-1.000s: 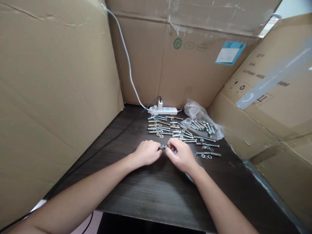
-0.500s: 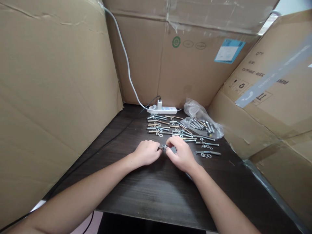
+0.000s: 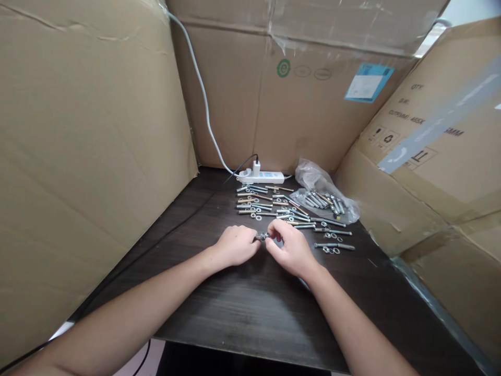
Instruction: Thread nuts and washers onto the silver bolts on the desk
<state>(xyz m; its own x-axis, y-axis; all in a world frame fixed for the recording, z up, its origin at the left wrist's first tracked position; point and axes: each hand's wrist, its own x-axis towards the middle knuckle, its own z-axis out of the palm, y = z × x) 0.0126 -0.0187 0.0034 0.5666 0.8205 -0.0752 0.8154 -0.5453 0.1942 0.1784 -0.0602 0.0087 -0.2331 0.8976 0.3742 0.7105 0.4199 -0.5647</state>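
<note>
Dark wood-grain tabletop, walled on three sides by large cardboard boxes. White power strip at the back; its white cable climbs between boxes. Even, diffuse light.

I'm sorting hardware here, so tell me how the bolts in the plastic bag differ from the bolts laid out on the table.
The bolts in the plastic bag lie bunched in one heap under clear film; the bolts laid out on the table lie bare, spread in rough rows. The bagged heap sits to the right, near the cardboard box; the loose rows sit left of it, in front of the power strip, with washers among them. Both are long, silvery fasteners.
</note>
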